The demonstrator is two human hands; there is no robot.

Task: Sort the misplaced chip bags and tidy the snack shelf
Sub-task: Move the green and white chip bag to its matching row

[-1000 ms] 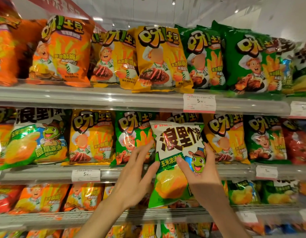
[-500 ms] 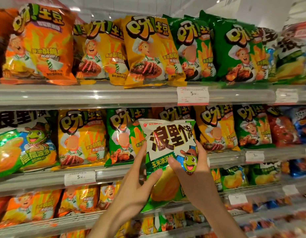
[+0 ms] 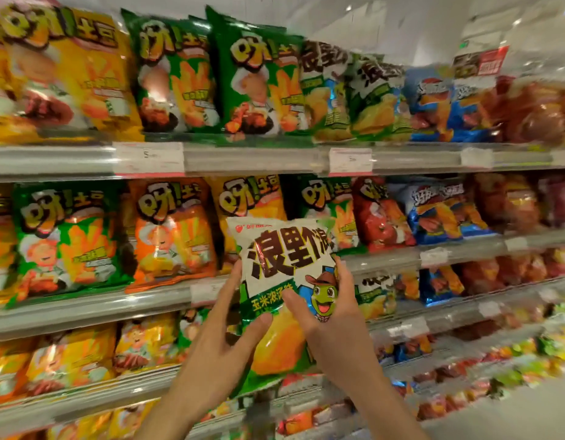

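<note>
Bag, white and green, sits upright between your hands: left hand and right hand grip its sides before the middle shelf.

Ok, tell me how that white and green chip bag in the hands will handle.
The chip bag looks puffed with air, so probably light for its size. Its glossy film may be slippery, which fits the left hand and right hand gripping opposite edges. The film creases near the fingers, so hard squeezing could crush the chips.
</note>
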